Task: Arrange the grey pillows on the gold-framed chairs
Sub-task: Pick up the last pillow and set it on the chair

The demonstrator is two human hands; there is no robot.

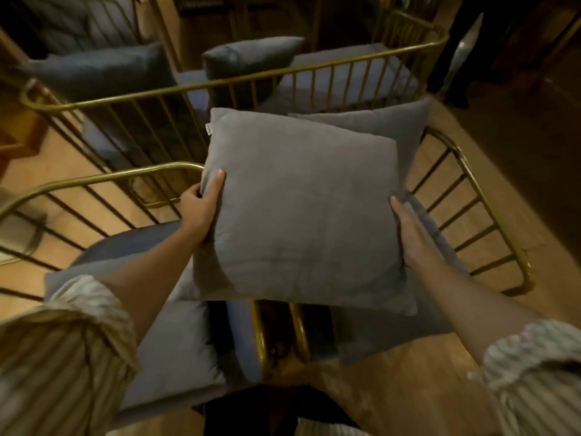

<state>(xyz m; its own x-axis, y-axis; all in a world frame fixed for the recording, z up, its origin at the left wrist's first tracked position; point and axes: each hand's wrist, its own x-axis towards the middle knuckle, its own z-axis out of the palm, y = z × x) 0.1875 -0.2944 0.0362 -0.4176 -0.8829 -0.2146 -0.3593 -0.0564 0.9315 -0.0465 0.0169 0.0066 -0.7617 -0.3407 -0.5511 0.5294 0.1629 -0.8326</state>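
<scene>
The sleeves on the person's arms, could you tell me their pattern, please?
Pale sleeves with thin darker stripes, seen in the head view.

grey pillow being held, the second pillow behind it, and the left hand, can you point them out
held grey pillow [301, 212], head view, middle of its front face
second pillow [393, 127], head view, upper part showing behind the held one
left hand [202, 206], head view, back of the hand at the pillow's edge

The person wears a light shirt with thin stripes. Both sleeves are pushed up and bunched near the elbows, so the arms are bare down to the left hand [201, 204] and right hand [408, 234].
</scene>
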